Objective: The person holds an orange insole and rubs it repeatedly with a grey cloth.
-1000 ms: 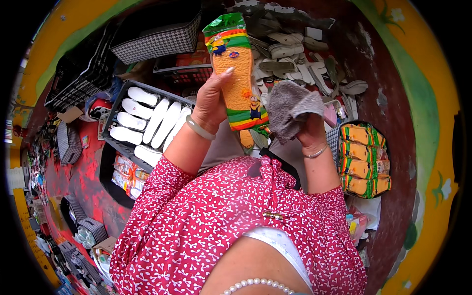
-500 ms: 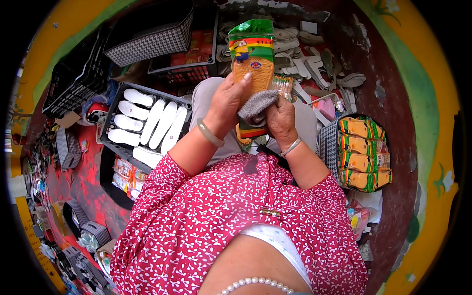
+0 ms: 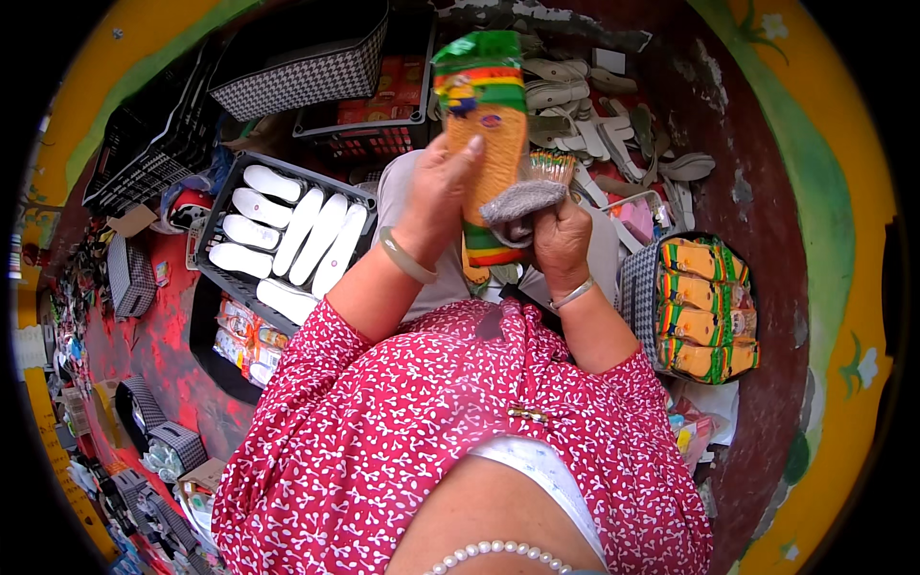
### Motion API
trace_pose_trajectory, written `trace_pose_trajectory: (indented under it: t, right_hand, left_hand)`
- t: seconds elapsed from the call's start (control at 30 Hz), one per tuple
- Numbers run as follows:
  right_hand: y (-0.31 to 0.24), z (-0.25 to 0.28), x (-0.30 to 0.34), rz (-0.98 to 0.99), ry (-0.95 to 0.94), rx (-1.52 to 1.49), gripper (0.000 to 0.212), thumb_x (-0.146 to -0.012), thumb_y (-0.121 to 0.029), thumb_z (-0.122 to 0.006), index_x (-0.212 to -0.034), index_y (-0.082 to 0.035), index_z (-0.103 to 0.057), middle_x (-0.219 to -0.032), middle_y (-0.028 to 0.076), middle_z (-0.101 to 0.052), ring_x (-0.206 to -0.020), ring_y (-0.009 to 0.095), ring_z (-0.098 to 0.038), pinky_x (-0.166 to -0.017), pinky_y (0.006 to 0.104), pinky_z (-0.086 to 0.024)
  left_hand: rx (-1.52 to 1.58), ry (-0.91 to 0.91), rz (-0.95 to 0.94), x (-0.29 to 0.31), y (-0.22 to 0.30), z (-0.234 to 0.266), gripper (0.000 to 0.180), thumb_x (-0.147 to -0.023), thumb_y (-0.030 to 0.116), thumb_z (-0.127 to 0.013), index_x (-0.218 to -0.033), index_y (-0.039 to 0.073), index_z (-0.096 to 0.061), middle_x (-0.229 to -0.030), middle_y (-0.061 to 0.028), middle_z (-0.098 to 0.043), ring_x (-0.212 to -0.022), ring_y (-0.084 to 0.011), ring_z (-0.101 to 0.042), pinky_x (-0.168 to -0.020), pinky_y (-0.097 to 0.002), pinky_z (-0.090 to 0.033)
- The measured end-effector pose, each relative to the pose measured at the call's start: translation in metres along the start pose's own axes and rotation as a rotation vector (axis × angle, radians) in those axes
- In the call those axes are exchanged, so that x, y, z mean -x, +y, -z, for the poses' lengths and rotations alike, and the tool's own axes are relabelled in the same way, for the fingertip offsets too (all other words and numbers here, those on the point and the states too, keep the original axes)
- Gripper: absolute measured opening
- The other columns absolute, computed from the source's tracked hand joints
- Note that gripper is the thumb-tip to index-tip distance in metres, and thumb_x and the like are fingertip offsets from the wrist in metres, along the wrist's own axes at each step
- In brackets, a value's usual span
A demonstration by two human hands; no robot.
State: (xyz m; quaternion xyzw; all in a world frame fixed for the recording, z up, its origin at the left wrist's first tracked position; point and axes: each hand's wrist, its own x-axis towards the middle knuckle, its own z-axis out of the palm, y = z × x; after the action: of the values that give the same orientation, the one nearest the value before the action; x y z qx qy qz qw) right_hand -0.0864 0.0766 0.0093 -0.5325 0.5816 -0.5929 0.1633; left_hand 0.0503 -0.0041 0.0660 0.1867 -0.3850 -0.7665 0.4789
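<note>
In front of my chest, my left hand (image 3: 446,182) is closed round a packaged insole (image 3: 496,144), its thumb lying on the front. The long packet has green ends with red and yellow stripes, and an orange textured insole shows in it. My right hand (image 3: 563,240) is closed on a grey fuzzy cloth (image 3: 522,200). The cloth lies against the lower part of the packet and covers some of it. Behind the cloth, a bundle of thin striped packets (image 3: 553,167) shows in part.
On the left stands a black crate (image 3: 225,264) of white insoles. A patterned basket (image 3: 640,287) at the right holds several orange insole packets. Loose insoles (image 3: 618,144) lie piled at the far right. A houndstooth bin (image 3: 297,86) and a black crate (image 3: 359,142) stand at the far left.
The packet has shifted slightly up and left and stands a little tilted. My right hand has moved slightly right and down, and the cloth now lies flatter across the packet.
</note>
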Motion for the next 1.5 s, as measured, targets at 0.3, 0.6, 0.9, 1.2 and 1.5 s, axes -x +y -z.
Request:
trace_pose_trajectory:
  t: [0.3,0.6,0.9,1.2,1.5]
  right_hand:
    - [0.055,0.073,-0.001,-0.663,0.113,-0.976,0.032,-0.087,-0.03,-0.057,-0.104,-0.002,-0.059,-0.095,0.006,-0.063,-0.085,0.017,-0.061,-0.077,0.0313,-0.049]
    - [-0.003,0.029,-0.022,-0.592,-0.459,-1.133,0.056,-0.085,-0.036,-0.059,-0.125,-0.001,-0.043,-0.114,0.013,-0.056,-0.101,0.023,-0.058,-0.085,0.0375,-0.049]
    - [-0.04,-0.01,-0.02,-0.651,-0.562,-0.765,0.023,-0.086,-0.02,-0.061,-0.095,0.001,-0.064,-0.079,0.005,-0.066,-0.068,0.011,-0.063,-0.063,0.0217,-0.051]
    - [-0.021,-0.011,-0.003,-0.431,-0.478,-0.57,0.033,-0.09,-0.029,-0.057,-0.1,0.002,-0.062,-0.088,0.004,-0.064,-0.078,0.009,-0.059,-0.071,0.0229,-0.048]
    - [-0.029,-0.005,-0.005,-0.414,-0.423,-0.542,0.03,-0.09,-0.025,-0.057,-0.099,0.003,-0.063,-0.085,0.003,-0.065,-0.077,0.007,-0.057,-0.069,0.0224,-0.047]
  left_hand:
    - [0.033,0.264,-0.322,-0.029,0.078,0.064,0.026,-0.093,0.012,-0.045,-0.114,-0.003,-0.048,-0.105,-0.0134,-0.059,-0.091,-0.023,-0.061,-0.082,-0.0351,-0.051]
    - [0.041,0.043,-0.133,-0.02,0.044,0.028,0.031,-0.093,0.014,-0.045,-0.12,-0.003,-0.044,-0.108,-0.0133,-0.058,-0.095,-0.0219,-0.06,-0.083,-0.0345,-0.05]
    - [-0.08,-0.015,0.044,-0.007,0.023,0.0,0.027,-0.093,0.016,-0.047,-0.113,-0.002,-0.052,-0.098,-0.0095,-0.061,-0.081,-0.0152,-0.061,-0.074,-0.0274,-0.051]
    - [0.055,0.037,0.074,-0.007,0.02,0.008,0.03,-0.091,0.012,-0.049,-0.113,-0.007,-0.048,-0.103,-0.0137,-0.06,-0.088,-0.0193,-0.062,-0.08,-0.0316,-0.051]
    - [0.086,0.047,0.056,-0.01,0.021,0.01,0.026,-0.091,0.009,-0.047,-0.111,-0.006,-0.049,-0.103,-0.0144,-0.06,-0.09,-0.0207,-0.062,-0.081,-0.033,-0.051]
